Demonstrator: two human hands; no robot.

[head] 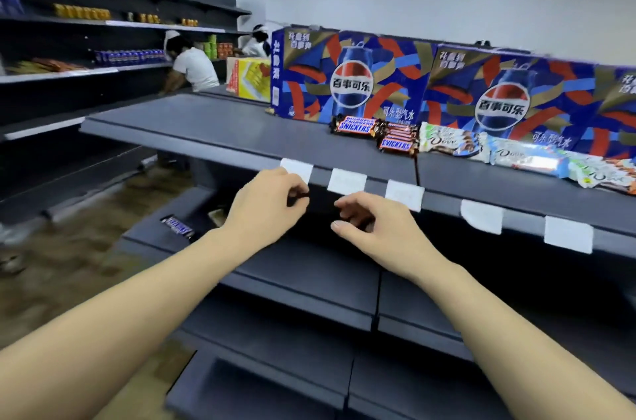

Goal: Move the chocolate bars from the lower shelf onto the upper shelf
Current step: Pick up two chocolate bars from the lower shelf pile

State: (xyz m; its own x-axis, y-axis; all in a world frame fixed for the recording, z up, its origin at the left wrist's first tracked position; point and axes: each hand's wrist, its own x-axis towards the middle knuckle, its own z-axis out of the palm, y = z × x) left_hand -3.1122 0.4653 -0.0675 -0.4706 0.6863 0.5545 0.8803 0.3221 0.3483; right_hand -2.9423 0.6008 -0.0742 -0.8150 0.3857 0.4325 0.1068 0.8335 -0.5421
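Observation:
One Snickers bar [177, 226] lies on the left part of the dark lower shelf [309, 264]. On the upper shelf [206, 123], several Snickers bars [395, 142] are stacked beside a row of white Dove bars [454, 142]. Both hands hover just below the upper shelf's front edge, over the lower shelf. My left hand [265, 209] has its fingers loosely curled, and I see no bar in it. To its right, my right hand [371, 226] is also loosely curled and holds nothing that I can see.
Large Pepsi cartons [347, 75] stand behind the bars on the upper shelf, and a yellow box [249, 78] sits further back. White price tags [347, 180] hang on the shelf edge. Stocked shelves [69, 71] line the left aisle, where two people [192, 64] work at the far end.

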